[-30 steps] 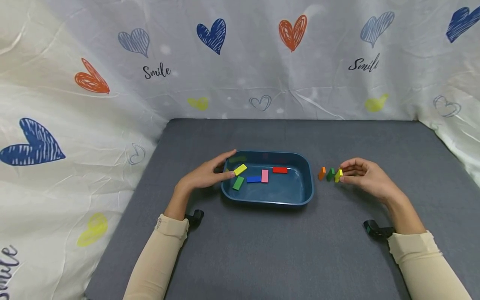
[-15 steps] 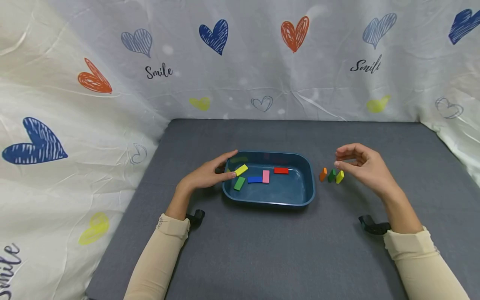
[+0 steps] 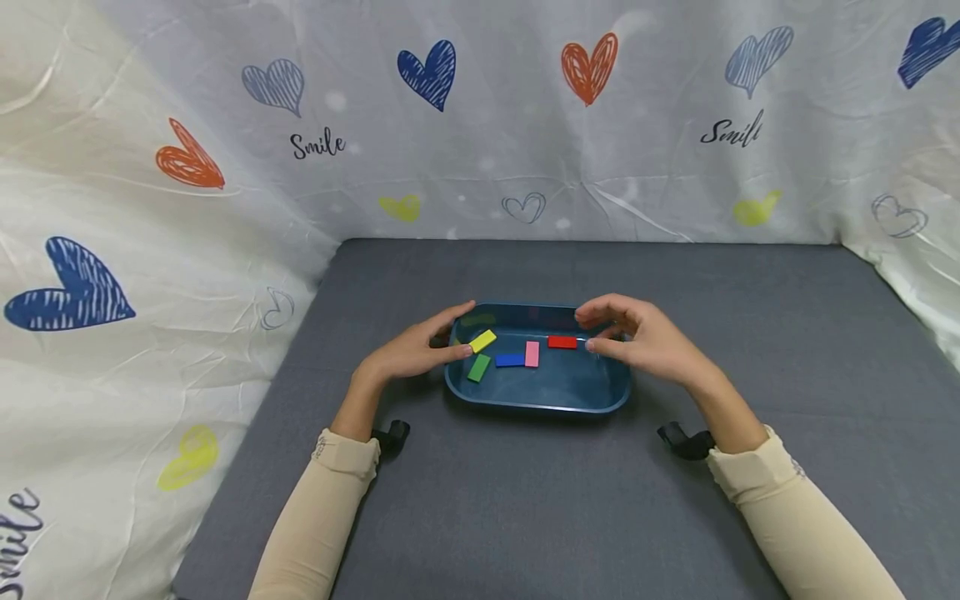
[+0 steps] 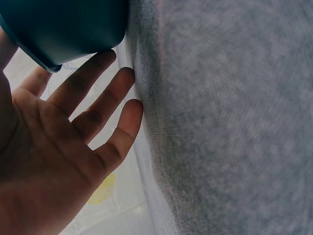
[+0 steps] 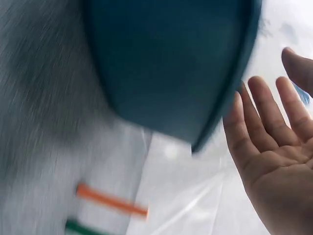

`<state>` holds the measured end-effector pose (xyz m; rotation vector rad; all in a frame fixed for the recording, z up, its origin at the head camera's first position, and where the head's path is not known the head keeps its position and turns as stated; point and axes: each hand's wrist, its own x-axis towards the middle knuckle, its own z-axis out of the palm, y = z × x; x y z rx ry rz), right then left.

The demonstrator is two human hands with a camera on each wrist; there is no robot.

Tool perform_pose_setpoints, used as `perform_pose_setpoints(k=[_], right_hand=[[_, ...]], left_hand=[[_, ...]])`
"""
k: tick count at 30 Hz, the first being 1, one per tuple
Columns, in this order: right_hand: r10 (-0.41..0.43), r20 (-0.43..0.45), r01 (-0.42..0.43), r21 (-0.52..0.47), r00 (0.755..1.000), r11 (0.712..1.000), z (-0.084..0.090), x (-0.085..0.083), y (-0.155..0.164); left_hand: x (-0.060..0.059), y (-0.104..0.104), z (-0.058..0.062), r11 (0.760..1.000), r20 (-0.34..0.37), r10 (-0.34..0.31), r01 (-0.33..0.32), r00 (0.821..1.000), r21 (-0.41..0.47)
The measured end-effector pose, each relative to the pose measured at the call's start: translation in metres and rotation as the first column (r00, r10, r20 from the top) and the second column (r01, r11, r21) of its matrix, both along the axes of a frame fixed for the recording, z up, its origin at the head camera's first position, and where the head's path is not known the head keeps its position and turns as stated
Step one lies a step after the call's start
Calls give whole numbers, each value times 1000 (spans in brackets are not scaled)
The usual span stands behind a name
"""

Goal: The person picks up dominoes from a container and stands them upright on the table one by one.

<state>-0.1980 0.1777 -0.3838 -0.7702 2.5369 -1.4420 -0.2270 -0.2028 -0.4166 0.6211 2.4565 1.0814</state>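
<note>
The blue rectangular tray sits on the table. My left hand holds its left end, thumb over the rim and the other fingers along the outside wall. Inside lie domino-shaped blocks: yellow near the left thumb, green, blue, pink and red. My right hand is over the tray's right end, fingers loosely bent with nothing between them, thumb near the red block. In the right wrist view an orange block and a green block stand outside the tray, hidden in the head view.
Grey cloth covers the table. A white curtain printed with hearts hangs behind it and along the left side. Each wrist wears a small black camera mount, such as the right one.
My right hand let go of the standing yellow block, lifted, then moved left over the tray, now covering the upright row in the head view. The left hand stays at the tray.
</note>
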Motion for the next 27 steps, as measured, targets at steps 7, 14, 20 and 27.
perform_pose_setpoints(k=[7,14,20,27], right_hand=[[122,37,-125,100,992,987,-14,-16,-32],[112,60,-121,178,992,977,-24,-23,-44],[84,43,-91,234,996,968,-22,-22,-47],[121,91,-140,240,988,961,-18,-17,-49]], left_hand=[[1,-1,0,1000,-9,5,-5,1000,-9],[1,1,2,1000,-5,5,-5,1000,-7],[1,1,3,1000,-3,3,-3,1000,-3],[0,-1,2,1000,-2,2,-2,1000,-7]])
